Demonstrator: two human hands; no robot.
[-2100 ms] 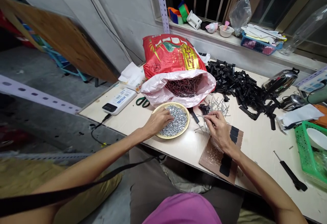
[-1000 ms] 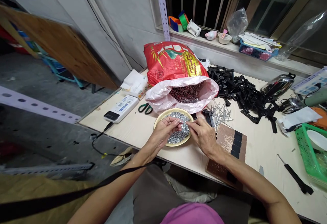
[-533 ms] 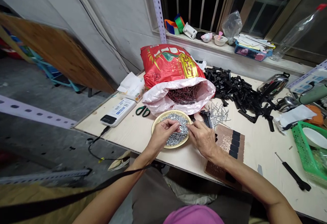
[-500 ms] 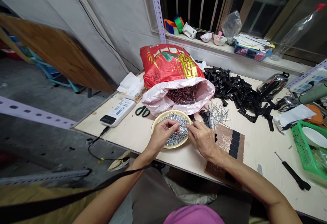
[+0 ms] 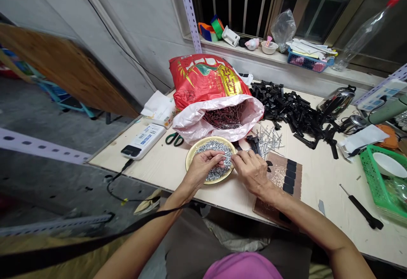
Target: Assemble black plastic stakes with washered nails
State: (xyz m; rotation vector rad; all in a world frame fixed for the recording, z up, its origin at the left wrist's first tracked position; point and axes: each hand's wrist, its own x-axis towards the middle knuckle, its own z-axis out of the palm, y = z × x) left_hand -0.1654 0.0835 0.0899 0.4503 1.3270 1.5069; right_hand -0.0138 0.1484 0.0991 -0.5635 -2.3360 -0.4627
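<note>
My left hand (image 5: 203,166) is closed in a pinch over the yellow bowl (image 5: 188,164), which is full of small silvery metal pieces (image 5: 211,145) that look like nuts. What its fingertips hold is too small to make out. Just to the right, my right hand (image 5: 251,171) pinches a thin silvery screw (image 5: 227,157) whose tip points at the left fingertips. Beyond the right hand lies a loose pile of thin silvery screws (image 5: 270,140), beside black plastic parts (image 5: 253,143).
Behind the bowl a red sack (image 5: 206,75) lies with its mouth toward me, full of dark thin screws (image 5: 224,117). A heap of black parts (image 5: 289,107) spreads at the back right. Scissors (image 5: 174,139), a white power bank (image 5: 144,141), a brown board (image 5: 295,168), a screwdriver (image 5: 362,207) and a green basket (image 5: 370,177) surround the workspace.
The view has shifted slightly, so things on the table appear a little farther left. Both hands stay pinched close together over the bowl, with the thin screw showing between them.
</note>
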